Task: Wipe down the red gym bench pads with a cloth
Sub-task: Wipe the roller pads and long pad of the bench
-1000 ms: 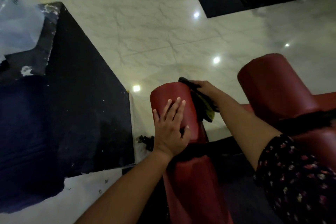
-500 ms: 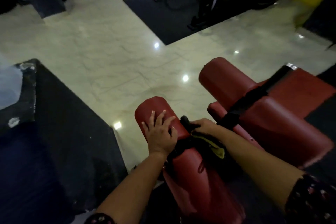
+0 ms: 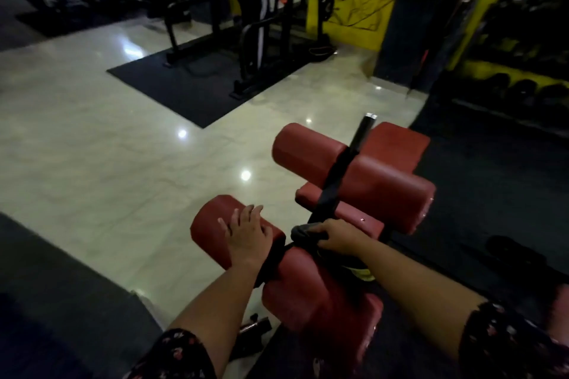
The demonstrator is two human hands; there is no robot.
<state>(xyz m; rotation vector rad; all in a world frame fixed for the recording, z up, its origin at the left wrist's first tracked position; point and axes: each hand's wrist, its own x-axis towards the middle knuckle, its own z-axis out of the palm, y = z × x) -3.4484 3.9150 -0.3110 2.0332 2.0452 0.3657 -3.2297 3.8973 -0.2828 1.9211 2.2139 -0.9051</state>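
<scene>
Two red roller pads of the gym bench lie below me: a near roller pad (image 3: 212,221) and a far roller pad (image 3: 378,181), joined by a black frame bar (image 3: 335,181). My left hand (image 3: 246,234) rests flat on the near roller with fingers spread. My right hand (image 3: 337,235) grips a dark cloth (image 3: 303,234) pressed against the middle of the near roller, where the bar meets it. A yellow-green part of the cloth (image 3: 363,274) hangs under my right forearm. The red seat pad (image 3: 397,141) lies beyond the far roller.
Glossy marble floor (image 3: 107,148) spreads to the left. A black mat (image 3: 197,83) with a metal rack (image 3: 255,34) sits ahead, and a person stands at it. A dark box (image 3: 421,34) stands by the yellow wall; dumbbells (image 3: 523,89) line the right.
The view has tilted up from the floor to the room. My right hand with the cloth has slid from the roller's far end back to its middle. My left hand stays on the roller.
</scene>
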